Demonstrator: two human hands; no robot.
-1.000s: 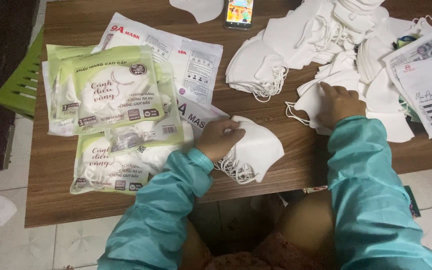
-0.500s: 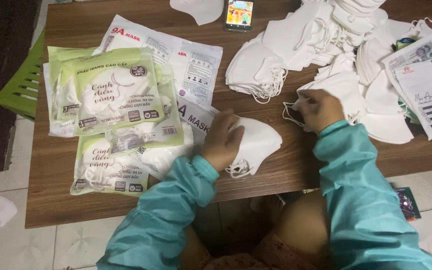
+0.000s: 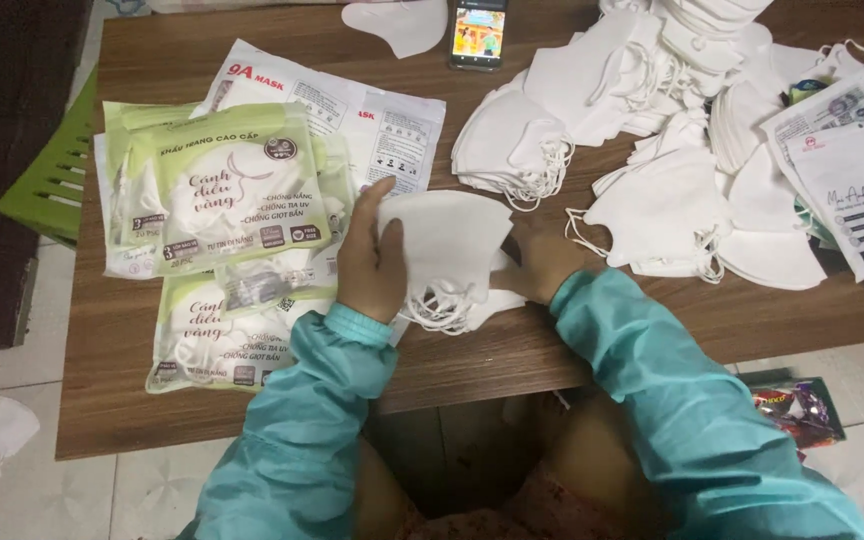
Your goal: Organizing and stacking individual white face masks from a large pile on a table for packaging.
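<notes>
My left hand [image 3: 370, 262] grips the left edge of a small stack of white face masks [image 3: 447, 245], lifted a little and tilted off the brown wooden table [image 3: 142, 400]. My right hand [image 3: 542, 265] holds the same stack from the right, partly hidden behind it. The ear loops dangle below the stack. Both arms wear teal sleeves. Left of my left hand lie green-and-white mask packets [image 3: 217, 190] in an overlapping pile.
Loose white masks [image 3: 672, 205] are heaped across the table's right side, with another bundle [image 3: 512, 140] behind the stack. Printed white packets [image 3: 857, 180] lie at the far right. A phone [image 3: 478, 32] rests at the back edge. A green chair [image 3: 47, 185] stands left; one mask [image 3: 0, 432] lies on the floor.
My right hand left the loose masks on the right and came back to the stack by my left hand. Both hands now hold the stack, which is lifted and turned up.
</notes>
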